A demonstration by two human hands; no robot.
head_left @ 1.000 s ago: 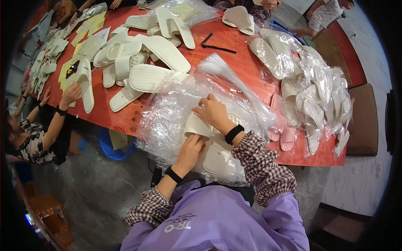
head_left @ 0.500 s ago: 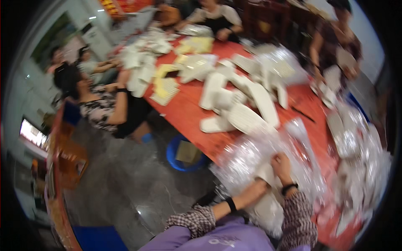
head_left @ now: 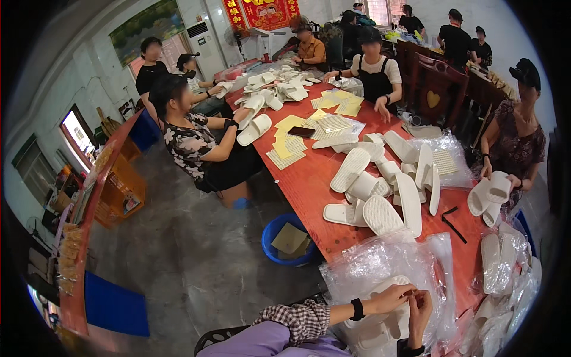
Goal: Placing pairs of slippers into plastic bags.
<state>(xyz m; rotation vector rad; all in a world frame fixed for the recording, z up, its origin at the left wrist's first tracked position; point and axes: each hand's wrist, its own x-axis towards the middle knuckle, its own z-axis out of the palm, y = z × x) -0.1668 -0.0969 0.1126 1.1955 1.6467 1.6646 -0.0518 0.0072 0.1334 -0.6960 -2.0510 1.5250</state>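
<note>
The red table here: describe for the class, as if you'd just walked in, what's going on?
The wearer's left hand and right hand come together over white slippers near clear plastic bags; anything pinched there is too small to tell. Loose slippers lie heaped farther up the red table, with bagged slippers to the right. At the far right, a co-worker holds more slippers.

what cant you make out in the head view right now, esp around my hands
All in the head view:
- Anything between the fingertips of your left hand and right hand: too small to tell.
- Your right forearm: cut off by the lower edge near the black wristband.
- Parts of the white slippers: covered by your hands.
- The blue tub's bottom: hidden by flat yellowish pieces.
</note>
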